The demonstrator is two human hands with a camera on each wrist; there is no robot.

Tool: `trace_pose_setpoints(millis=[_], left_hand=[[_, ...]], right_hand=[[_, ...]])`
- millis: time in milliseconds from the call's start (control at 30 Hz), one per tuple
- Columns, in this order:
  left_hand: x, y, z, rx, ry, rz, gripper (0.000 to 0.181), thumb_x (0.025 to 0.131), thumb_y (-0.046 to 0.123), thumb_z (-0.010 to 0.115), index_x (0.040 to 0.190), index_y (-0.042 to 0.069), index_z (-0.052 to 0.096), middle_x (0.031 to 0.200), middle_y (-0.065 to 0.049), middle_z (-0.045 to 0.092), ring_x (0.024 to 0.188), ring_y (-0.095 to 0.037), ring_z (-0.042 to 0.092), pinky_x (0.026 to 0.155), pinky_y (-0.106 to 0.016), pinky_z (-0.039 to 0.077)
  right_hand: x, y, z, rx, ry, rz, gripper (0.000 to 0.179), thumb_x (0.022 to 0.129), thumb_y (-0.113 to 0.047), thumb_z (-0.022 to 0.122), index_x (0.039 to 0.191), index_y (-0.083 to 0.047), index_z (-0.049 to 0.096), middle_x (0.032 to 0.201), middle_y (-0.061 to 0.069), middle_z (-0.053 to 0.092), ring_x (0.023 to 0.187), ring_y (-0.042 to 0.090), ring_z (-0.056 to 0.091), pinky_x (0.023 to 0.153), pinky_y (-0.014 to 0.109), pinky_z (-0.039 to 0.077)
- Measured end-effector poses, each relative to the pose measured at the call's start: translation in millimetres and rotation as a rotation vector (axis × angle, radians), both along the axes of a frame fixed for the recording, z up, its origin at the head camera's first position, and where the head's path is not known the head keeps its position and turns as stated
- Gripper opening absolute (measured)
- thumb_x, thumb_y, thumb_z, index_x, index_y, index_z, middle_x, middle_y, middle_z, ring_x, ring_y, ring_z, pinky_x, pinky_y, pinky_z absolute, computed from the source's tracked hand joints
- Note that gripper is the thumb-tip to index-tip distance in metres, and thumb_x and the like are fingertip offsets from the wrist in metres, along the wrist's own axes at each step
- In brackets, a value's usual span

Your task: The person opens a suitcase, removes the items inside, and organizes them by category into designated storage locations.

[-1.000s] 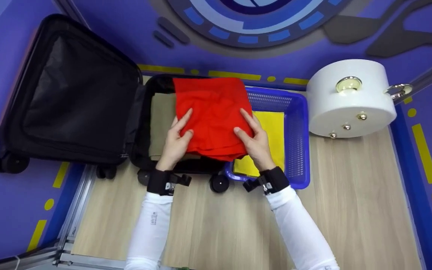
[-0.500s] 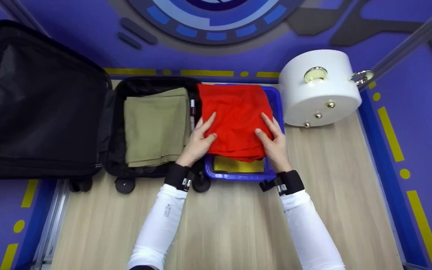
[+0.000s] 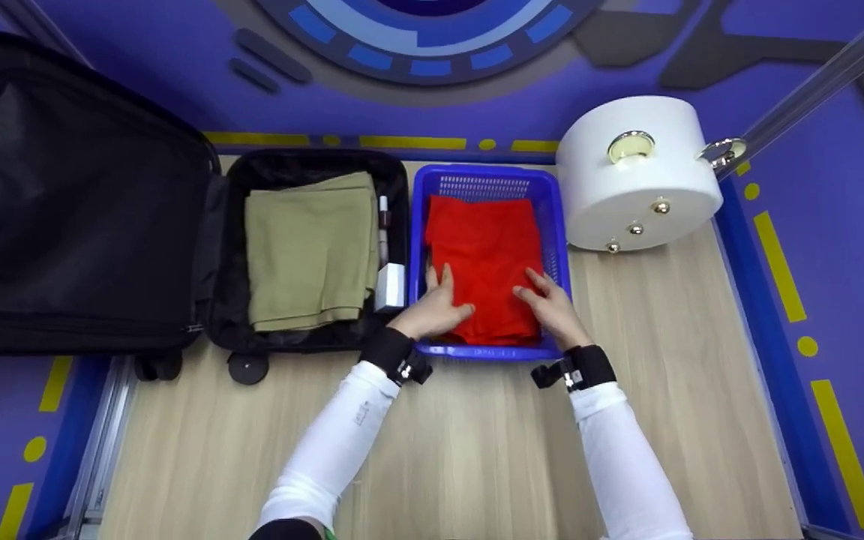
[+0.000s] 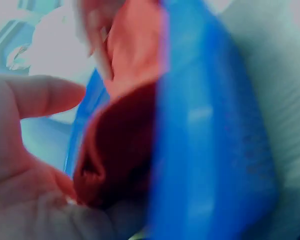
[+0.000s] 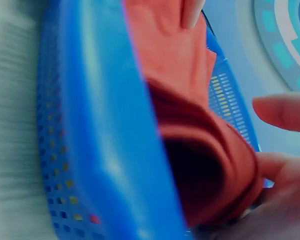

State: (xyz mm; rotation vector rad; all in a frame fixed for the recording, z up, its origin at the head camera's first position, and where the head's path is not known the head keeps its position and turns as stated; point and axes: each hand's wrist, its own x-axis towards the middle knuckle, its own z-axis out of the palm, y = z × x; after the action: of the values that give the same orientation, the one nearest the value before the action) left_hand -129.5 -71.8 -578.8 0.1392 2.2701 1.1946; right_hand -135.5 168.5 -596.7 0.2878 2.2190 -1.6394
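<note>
A folded red cloth lies in the blue plastic basket. My left hand is at its near left edge, inside the basket, fingers reaching down along the side. My right hand is at the near right edge, its fingers against the cloth. In the left wrist view the thumb stands off the red cloth, while the other fingers are partly hidden below its fold. The right wrist view likewise has the thumb apart from the cloth, with fingers touching its side.
An open black suitcase stands left of the basket. It holds a folded khaki cloth, a white box and a slim dark-and-white tube. A white round bag with metal feet sits at the right by the wall.
Both hands have carried the red cloth right from over the suitcase and lowered it into the basket, covering the yellow cloth there. The thumbs have come off the cloth.
</note>
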Motion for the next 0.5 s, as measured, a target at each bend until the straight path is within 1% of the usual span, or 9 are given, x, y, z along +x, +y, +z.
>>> trace_pose_setpoints(millis=[67, 133, 200, 267, 300, 367, 400, 433, 500], left_hand=[[7.2, 3.4, -1.9, -0.021, 0.029, -0.002, 0.095, 0.101, 0.026, 0.061, 0.163, -0.003, -0.005, 0.167, -0.029, -0.021, 0.149, -0.039, 0.036, 0.119, -0.038, 0.036], [15.8, 4.3, -2.3, -0.035, 0.087, -0.001, 0.094, 0.101, 0.025, 0.062, 0.163, -0.004, -0.002, 0.168, -0.027, -0.02, 0.149, -0.039, 0.035, 0.116, -0.039, 0.039], [25.8, 3.2, -0.6, -0.045, 0.167, 0.001, 0.093, 0.099, 0.022, 0.064, 0.163, -0.005, 0.002, 0.17, -0.024, -0.018, 0.151, -0.041, 0.03, 0.11, -0.041, 0.046], [35.4, 1.3, 1.5, -0.078, 0.269, -0.01, 0.092, 0.098, 0.021, 0.066, 0.164, -0.005, 0.008, 0.171, -0.021, -0.012, 0.153, -0.043, 0.022, 0.109, -0.043, 0.047], [39.9, 0.5, 2.1, -0.105, 0.319, -0.023, 0.09, 0.097, 0.02, 0.068, 0.163, -0.005, 0.012, 0.171, -0.022, -0.008, 0.154, -0.044, 0.02, 0.11, -0.044, 0.046], [48.0, -0.3, 2.8, -0.181, 0.407, -0.063, 0.085, 0.097, 0.022, 0.069, 0.162, -0.004, 0.022, 0.17, -0.022, 0.003, 0.153, -0.044, 0.021, 0.11, -0.047, 0.046], [50.9, -0.1, 2.4, -0.225, 0.44, -0.089, 0.08, 0.098, 0.025, 0.068, 0.161, -0.002, 0.028, 0.169, -0.021, 0.01, 0.152, -0.045, 0.022, 0.114, -0.049, 0.042], [53.2, 0.4, 1.7, -0.274, 0.466, -0.122, 0.074, 0.1, 0.028, 0.067, 0.159, -0.001, 0.034, 0.167, -0.021, 0.017, 0.152, -0.045, 0.024, 0.118, -0.05, 0.037], [57.5, 2.2, 0.4, -0.365, 0.482, -0.202, 0.064, 0.105, 0.038, 0.06, 0.155, 0.003, 0.044, 0.162, -0.018, 0.032, 0.15, -0.046, 0.03, 0.121, -0.052, 0.032]], right_hand=[[2.6, -0.5, -2.1, 0.026, -0.021, 0.015, 0.07, 0.104, -0.024, 0.061, 0.162, -0.001, 0.029, 0.172, 0.024, 0.004, 0.159, 0.036, 0.002, 0.128, 0.046, 0.005], [7.2, -1.3, -2.4, 0.048, -0.013, 0.02, 0.071, 0.104, -0.024, 0.061, 0.162, 0.001, 0.027, 0.172, 0.023, 0.004, 0.16, 0.036, 0.001, 0.128, 0.046, 0.005], [14.0, -2.5, -0.9, 0.079, 0.036, 0.026, 0.072, 0.103, -0.023, 0.061, 0.161, 0.003, 0.026, 0.173, 0.021, 0.003, 0.16, 0.036, 0.001, 0.128, 0.047, 0.005], [23.2, -4.7, 1.4, 0.124, 0.119, 0.043, 0.072, 0.102, -0.021, 0.063, 0.16, 0.005, 0.028, 0.173, 0.021, 0.004, 0.159, 0.037, 0.003, 0.128, 0.05, 0.006], [28.8, -6.3, 2.7, 0.156, 0.165, 0.058, 0.072, 0.102, -0.02, 0.064, 0.159, 0.006, 0.029, 0.173, 0.021, 0.005, 0.159, 0.039, 0.004, 0.127, 0.052, 0.008], [40.3, -9.6, 4.7, 0.239, 0.256, 0.103, 0.07, 0.099, -0.018, 0.066, 0.157, 0.007, 0.035, 0.172, 0.023, 0.011, 0.158, 0.043, 0.009, 0.125, 0.058, 0.013], [45.8, -11.3, 5.1, 0.286, 0.298, 0.137, 0.069, 0.098, -0.018, 0.068, 0.155, 0.007, 0.039, 0.17, 0.024, 0.015, 0.156, 0.046, 0.012, 0.124, 0.061, 0.016], [50.6, -12.9, 5.1, 0.332, 0.334, 0.179, 0.067, 0.098, -0.018, 0.069, 0.153, 0.007, 0.042, 0.169, 0.026, 0.02, 0.154, 0.049, 0.016, 0.122, 0.064, 0.019], [58.1, -15.8, 4.5, 0.426, 0.376, 0.27, 0.06, 0.098, -0.02, 0.07, 0.148, 0.007, 0.051, 0.164, 0.027, 0.031, 0.15, 0.053, 0.024, 0.119, 0.068, 0.023]])
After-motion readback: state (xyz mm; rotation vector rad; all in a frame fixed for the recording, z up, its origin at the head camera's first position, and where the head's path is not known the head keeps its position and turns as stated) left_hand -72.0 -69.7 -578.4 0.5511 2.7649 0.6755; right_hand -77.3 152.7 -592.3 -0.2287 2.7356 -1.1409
